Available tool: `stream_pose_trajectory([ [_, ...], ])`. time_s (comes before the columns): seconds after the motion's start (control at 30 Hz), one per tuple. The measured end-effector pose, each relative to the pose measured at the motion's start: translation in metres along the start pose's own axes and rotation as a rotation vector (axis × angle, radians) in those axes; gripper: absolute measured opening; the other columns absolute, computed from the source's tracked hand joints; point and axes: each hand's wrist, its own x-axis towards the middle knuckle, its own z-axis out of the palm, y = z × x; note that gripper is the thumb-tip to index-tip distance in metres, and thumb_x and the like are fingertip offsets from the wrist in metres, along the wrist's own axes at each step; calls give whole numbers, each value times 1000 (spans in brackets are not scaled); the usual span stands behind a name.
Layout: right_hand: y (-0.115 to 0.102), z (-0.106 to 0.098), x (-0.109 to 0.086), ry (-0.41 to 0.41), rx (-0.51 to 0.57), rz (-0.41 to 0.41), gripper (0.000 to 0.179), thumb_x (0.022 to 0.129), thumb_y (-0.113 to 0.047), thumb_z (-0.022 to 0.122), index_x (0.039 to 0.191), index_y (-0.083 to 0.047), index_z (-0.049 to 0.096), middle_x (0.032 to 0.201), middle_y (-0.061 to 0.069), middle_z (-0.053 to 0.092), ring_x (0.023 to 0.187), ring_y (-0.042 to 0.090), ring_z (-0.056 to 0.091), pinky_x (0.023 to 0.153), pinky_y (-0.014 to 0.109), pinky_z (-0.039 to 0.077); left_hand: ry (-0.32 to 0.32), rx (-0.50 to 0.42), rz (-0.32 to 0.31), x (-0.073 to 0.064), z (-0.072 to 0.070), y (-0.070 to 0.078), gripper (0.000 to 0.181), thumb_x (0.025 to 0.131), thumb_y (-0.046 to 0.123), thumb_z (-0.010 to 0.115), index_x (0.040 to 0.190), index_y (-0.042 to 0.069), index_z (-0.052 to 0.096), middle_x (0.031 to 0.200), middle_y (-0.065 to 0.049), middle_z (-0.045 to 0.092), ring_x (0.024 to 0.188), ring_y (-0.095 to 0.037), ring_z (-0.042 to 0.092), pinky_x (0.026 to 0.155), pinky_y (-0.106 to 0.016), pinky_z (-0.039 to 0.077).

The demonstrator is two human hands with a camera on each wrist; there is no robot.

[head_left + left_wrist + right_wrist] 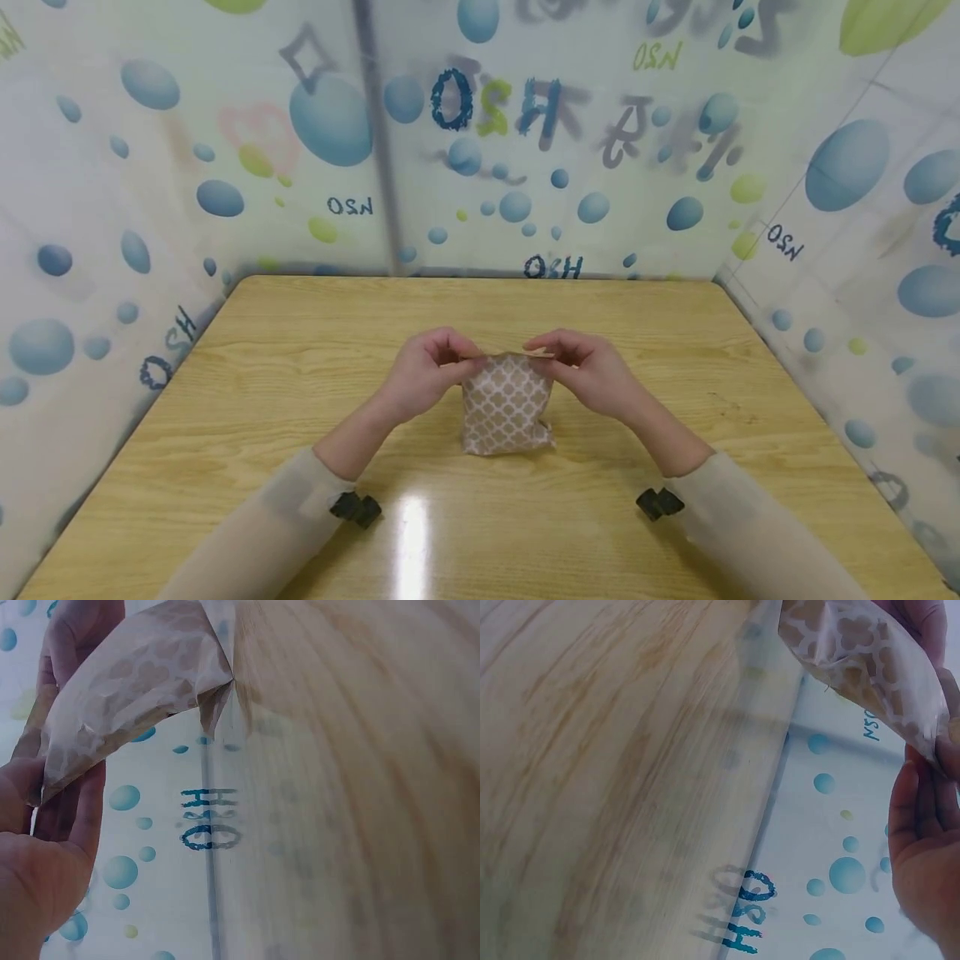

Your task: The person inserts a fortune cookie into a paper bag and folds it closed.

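A small tan paper bag [507,407] with a white lattice pattern stands upright over the middle of the table. My left hand [429,371] pinches the left corner of its top edge between thumb and fingers. At the opposite corner, my right hand [588,372] pinches the same edge. The bag's body looks puffed out and creased, and its lower right corner sticks out. In the left wrist view the bag [142,682] bulges below the fingers. The right wrist view shows its patterned side [862,660] close to the tabletop. Whatever is inside is hidden.
The wooden table [300,333] has a glossy top with a bright light reflection toward the front. Walls patterned with blue and green bubbles [330,121] enclose its back and both sides. Small black devices [356,508] sit at both sleeve cuffs.
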Motion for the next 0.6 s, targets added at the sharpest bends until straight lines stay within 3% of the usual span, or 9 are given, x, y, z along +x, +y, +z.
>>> stream_pose_trajectory([
  [0.3,3,-2,1,-15,17,-22,26,106,-6,71,130,-12,81,127,11,80,95,11,72,78,26,61,-22,29,81,-3,-3,2,7,101,-2,73,103,4,71,107,-14,79,95,-14,76,74,-27,65],
  [0.47,3,-3,0,-32,5,-21,29,107,-4,67,131,-13,81,133,10,79,103,9,72,84,24,61,-64,33,119,-3,-4,2,14,102,-5,68,113,3,69,110,-15,76,99,-15,75,76,-26,64],
  [0.6,4,-4,0,-46,11,-18,30,107,-2,66,129,-13,82,131,11,79,97,10,69,79,24,59,-112,61,158,-3,-5,3,22,103,-7,64,120,2,73,116,-15,75,104,-17,74,82,-26,64],
])
